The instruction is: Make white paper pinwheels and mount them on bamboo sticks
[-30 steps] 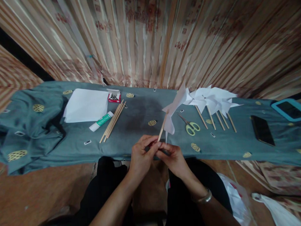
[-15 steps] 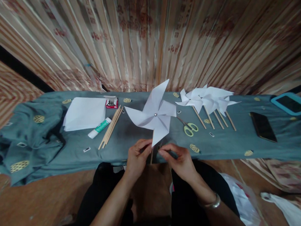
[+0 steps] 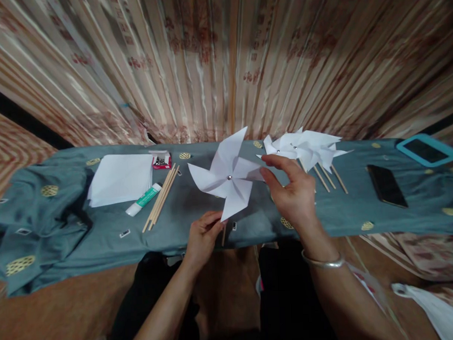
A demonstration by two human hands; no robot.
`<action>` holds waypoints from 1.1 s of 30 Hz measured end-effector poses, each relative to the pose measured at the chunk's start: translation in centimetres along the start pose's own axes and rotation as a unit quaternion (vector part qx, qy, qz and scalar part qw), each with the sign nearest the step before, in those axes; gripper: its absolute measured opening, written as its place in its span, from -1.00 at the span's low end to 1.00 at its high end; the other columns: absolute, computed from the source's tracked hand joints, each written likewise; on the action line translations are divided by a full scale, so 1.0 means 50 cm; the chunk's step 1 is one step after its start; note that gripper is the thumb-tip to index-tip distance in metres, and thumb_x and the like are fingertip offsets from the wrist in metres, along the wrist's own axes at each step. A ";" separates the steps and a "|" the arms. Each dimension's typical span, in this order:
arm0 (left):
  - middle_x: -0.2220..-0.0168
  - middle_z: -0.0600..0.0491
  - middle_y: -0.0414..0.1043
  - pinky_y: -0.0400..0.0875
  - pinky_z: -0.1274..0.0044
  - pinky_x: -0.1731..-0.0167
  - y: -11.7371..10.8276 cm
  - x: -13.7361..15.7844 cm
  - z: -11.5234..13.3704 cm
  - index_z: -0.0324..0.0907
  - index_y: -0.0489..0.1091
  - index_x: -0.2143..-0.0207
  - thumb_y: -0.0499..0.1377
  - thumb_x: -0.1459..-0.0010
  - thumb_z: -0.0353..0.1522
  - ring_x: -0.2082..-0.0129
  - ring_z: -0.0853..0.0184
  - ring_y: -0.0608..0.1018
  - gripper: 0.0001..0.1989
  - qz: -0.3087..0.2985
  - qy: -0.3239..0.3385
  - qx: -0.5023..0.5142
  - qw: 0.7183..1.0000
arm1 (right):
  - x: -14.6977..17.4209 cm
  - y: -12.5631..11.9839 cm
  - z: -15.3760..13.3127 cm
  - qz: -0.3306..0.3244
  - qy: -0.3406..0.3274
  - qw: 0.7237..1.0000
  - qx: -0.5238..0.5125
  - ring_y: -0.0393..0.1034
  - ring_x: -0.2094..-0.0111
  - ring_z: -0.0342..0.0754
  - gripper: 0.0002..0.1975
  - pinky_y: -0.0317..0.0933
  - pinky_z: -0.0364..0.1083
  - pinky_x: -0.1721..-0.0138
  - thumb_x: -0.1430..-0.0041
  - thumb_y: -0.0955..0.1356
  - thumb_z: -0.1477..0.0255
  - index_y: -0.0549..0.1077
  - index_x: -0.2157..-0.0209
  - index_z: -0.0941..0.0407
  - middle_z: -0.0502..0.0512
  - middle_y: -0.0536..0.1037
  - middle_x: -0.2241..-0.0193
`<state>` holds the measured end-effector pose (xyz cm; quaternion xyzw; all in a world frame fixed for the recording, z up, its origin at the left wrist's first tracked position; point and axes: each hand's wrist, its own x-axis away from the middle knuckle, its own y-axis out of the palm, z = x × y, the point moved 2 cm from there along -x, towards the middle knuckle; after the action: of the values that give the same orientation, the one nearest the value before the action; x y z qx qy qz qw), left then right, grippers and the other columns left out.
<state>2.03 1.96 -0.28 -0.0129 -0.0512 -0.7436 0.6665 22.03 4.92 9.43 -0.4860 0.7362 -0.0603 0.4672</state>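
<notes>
From the head camera I saw my left hand (image 3: 203,235) closed around the lower end of a thin wooden stick (image 3: 223,235), holding a white paper pinwheel (image 3: 227,177) upright above the near edge of the table. The pinwheel's blades stood just above that hand, with a small metal pin at their centre. My right hand (image 3: 294,195) was raised beside it, fingers spread and loose, gripping nothing; its fingertips (image 3: 267,174) touched the tip of the right-hand blade. A metal bangle (image 3: 322,262) sat on that wrist. The table was covered with a grey-green cloth (image 3: 50,216). To the left of the pinwheel lay a bundle of spare sticks (image 3: 159,198), a glue tube (image 3: 143,199), a stack of white paper (image 3: 120,178) and a small red box (image 3: 161,161) of pins. Behind my right hand lay a heap of finished pinwheels (image 3: 311,147), their sticks pointing toward me. Farther right I saw a dark phone (image 3: 386,186) and a blue-framed tablet (image 3: 426,150), well apart from both hands. A striped curtain (image 3: 222,61) hung behind the table.
</notes>
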 end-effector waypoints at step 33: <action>0.37 0.01 0.54 0.40 0.53 0.27 -0.001 0.000 -0.004 -0.13 0.64 0.34 0.25 -0.05 -0.37 0.35 0.31 0.52 -0.84 -0.017 0.029 -0.067 0.997 | 0.028 0.046 0.057 -0.127 0.223 0.905 -0.339 0.51 0.34 -0.07 -0.69 0.42 -0.05 0.25 0.10 0.56 0.25 0.59 0.30 0.07 0.02 0.65 0.34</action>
<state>2.00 1.93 -0.46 -0.0352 0.0177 -0.7569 0.6523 22.54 6.08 5.72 -0.6781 0.7294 0.0270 0.0864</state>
